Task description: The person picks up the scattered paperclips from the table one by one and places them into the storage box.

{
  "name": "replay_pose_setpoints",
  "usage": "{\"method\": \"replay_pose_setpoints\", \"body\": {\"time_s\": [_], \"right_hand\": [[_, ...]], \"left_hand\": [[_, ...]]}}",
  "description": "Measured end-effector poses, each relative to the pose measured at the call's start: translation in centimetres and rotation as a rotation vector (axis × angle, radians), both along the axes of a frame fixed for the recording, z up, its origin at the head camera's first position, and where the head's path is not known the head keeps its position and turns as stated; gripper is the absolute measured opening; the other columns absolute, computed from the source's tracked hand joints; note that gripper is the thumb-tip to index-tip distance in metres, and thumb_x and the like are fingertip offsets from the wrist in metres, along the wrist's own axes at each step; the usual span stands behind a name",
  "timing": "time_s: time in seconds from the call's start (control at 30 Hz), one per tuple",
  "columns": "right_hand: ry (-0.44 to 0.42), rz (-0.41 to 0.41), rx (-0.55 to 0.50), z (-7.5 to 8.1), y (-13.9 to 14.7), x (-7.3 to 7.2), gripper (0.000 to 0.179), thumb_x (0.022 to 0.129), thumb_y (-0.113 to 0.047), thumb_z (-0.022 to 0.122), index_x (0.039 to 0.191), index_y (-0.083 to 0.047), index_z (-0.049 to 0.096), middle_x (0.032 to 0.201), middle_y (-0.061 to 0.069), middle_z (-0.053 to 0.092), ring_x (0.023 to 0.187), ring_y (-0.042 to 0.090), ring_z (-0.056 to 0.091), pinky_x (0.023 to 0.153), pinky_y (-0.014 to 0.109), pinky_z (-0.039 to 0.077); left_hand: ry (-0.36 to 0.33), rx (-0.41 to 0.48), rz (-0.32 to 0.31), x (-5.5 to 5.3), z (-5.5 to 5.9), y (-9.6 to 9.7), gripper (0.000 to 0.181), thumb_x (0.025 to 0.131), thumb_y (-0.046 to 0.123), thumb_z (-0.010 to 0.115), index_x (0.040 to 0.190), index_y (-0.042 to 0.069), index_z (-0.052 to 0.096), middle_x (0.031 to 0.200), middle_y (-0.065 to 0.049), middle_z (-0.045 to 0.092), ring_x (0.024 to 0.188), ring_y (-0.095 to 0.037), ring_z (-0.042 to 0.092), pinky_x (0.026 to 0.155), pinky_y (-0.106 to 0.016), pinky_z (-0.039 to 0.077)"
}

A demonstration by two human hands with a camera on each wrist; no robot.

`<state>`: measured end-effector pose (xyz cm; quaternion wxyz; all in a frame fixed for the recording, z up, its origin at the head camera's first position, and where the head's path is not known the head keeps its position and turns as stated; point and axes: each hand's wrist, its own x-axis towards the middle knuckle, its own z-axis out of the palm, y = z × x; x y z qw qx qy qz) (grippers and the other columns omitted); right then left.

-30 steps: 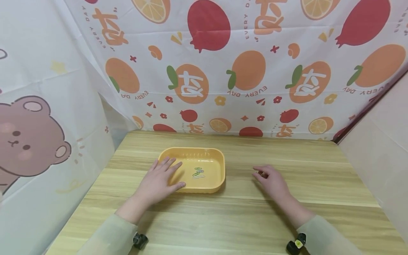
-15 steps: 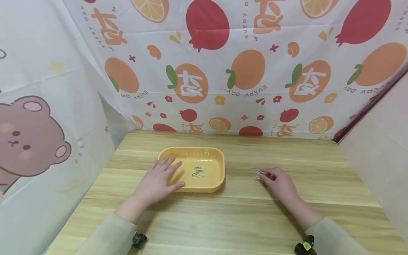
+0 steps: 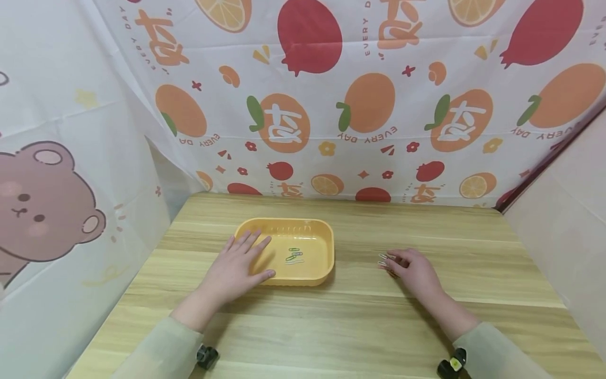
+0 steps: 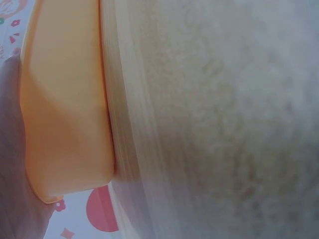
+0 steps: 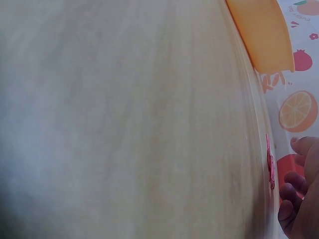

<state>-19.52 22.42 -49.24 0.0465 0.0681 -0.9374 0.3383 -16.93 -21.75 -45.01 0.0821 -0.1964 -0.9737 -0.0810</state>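
My left hand (image 3: 234, 269) lies over the left end of a shallow yellow tray (image 3: 326, 263), fingers straight and spread, thumb by its near rim. Several small paper clips (image 3: 293, 257), green, purplish and pale, lie on the tray floor. To the right of the tray, my right hand (image 3: 418, 273) hovers low with loosely bent fingers. Paper clips (image 3: 384, 259) lie on the table just beyond its fingertips, partly hidden by them. In the right wrist view, pinkish paper clips (image 5: 270, 164) lie on the table, apart from the right hand (image 5: 301, 186).
Everything stands on a wood-grain table (image 3: 303, 326). A fruit-print cloth (image 3: 369, 105) hangs behind its far edge. On the left hangs a cloth with a bear print (image 3: 47, 205), and a pale panel (image 3: 563, 226) borders the right.
My right hand has drawn back slightly to the right, and the paper clips by its fingertips now show on the table. The left hand and tray have stayed put.
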Motion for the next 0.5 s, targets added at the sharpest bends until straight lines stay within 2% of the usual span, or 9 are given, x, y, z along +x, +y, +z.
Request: {"method": "replay_pose_setpoints", "body": {"time_s": [0.17, 0.4, 0.5], "right_hand": [[0.004, 0.002, 0.011, 0.21, -0.08, -0.07, 0.030, 0.091, -0.028, 0.073, 0.117, -0.012, 0.074, 0.089, -0.002, 0.063, 0.075, 0.014, 0.054, 0.066, 0.031, 0.048], [0.032, 0.015, 0.056, 0.25, 0.08, -0.28, 0.029, 0.092, -0.028, 0.072, 0.115, -0.011, 0.075, 0.090, -0.001, 0.065, 0.076, 0.015, 0.056, 0.067, 0.033, 0.048], [0.039, 0.020, 0.089, 0.11, 0.22, -0.47, 0.028, 0.092, -0.028, 0.072, 0.115, -0.012, 0.075, 0.092, 0.000, 0.067, 0.080, 0.015, 0.059, 0.070, 0.036, 0.051]], "left_hand": [[-0.007, -0.003, 0.002, 0.00, 0.06, -0.14, 0.086, 0.087, 0.074, 0.052, 0.155, 0.023, 0.037, 0.161, -0.011, 0.029, 0.148, -0.035, 0.023, 0.120, -0.058, 0.009], [-0.004, 0.008, 0.002, 0.06, 0.17, -0.12, 0.083, 0.088, 0.068, 0.059, 0.154, 0.022, 0.039, 0.160, -0.011, 0.031, 0.148, -0.035, 0.024, 0.120, -0.058, 0.011], [-0.005, 0.009, 0.001, 0.03, 0.09, -0.10, 0.084, 0.088, 0.071, 0.055, 0.153, 0.022, 0.040, 0.160, -0.011, 0.031, 0.148, -0.035, 0.024, 0.120, -0.058, 0.010]]}}
